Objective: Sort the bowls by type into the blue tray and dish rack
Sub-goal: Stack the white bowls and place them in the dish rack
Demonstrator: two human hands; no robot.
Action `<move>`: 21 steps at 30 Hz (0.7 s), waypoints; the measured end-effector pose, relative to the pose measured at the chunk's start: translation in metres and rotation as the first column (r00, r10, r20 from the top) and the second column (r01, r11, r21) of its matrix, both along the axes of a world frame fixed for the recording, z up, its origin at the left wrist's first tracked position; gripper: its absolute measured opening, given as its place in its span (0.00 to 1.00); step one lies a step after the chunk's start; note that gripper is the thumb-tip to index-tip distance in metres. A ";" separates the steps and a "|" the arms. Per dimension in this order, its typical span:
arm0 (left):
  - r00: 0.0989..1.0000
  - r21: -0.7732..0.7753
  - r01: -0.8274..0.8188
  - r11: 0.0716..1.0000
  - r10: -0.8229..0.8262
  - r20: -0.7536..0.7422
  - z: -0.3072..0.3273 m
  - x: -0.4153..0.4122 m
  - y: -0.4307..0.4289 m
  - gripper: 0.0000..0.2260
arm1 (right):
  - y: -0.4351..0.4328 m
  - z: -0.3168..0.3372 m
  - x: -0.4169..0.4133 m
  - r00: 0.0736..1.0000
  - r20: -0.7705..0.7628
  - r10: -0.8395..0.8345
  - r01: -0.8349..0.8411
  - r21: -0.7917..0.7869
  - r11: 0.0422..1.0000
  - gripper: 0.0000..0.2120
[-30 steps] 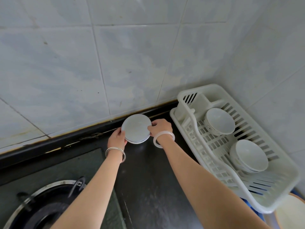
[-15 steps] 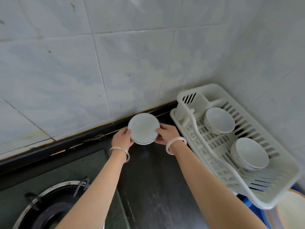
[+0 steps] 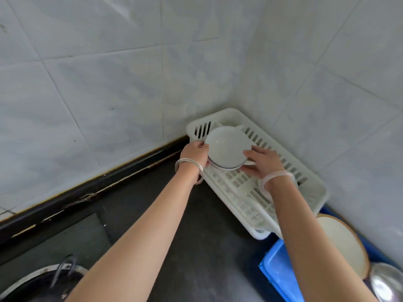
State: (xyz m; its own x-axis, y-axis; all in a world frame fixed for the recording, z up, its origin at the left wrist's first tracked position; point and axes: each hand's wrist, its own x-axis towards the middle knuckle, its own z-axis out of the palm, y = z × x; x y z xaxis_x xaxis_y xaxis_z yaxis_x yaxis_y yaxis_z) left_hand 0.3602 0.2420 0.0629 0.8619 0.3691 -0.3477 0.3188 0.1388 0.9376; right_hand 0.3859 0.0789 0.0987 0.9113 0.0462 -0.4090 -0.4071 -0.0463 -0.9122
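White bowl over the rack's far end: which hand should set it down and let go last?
Right, likely. The right hand is already over the dish rack, its fingers at the white bowl rim. The left hand grips from outside the rack's left wall.

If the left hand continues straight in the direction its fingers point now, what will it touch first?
Probably the white bowl itself: the left hand already grips its near-left rim, fingers pointing right and away. Behind the bowl is the dish rack end wall; depth is uncertain.

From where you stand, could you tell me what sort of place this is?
Most likely a home kitchen counter: a white dish rack in the tiled wall corner, a gas burner set in the dark countertop, and both hands holding a white bowl.
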 end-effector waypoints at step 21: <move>0.747 0.304 0.633 0.712 -0.460 -0.480 -0.052 0.086 -0.062 0.11 | -0.065 -0.081 -0.002 0.942 -0.286 -0.176 0.147 -0.120 0.982 0.13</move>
